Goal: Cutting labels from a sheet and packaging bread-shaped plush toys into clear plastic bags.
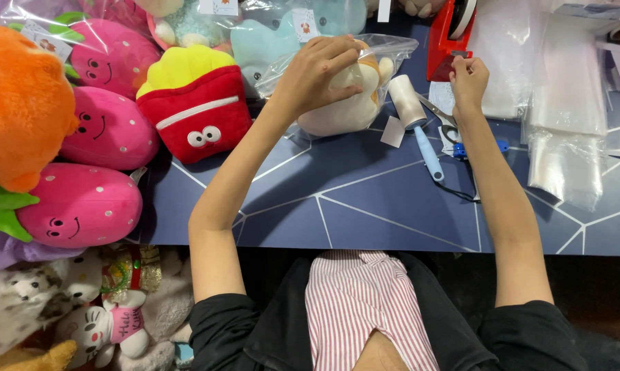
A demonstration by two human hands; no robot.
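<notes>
My left hand [317, 72] presses down on a cream and orange plush toy [344, 106] that sits inside a clear plastic bag [385, 47] on the blue table [365, 206]. My right hand [468, 79] pinches the end of the tape at the front of a red tape dispenser [447, 31]. A lint roller [413, 113] with a light blue handle lies between my two hands, and scissors [454, 130] with blue handles lie just below my right hand.
Pink strawberry plushes [83, 203], a red and yellow fries plush [197, 103] and an orange plush [21, 103] crowd the left. Bagged teal plushes [269, 38] lie behind. A stack of clear bags [564, 103] lies at the right. More soft toys [104, 323] sit below the table's edge.
</notes>
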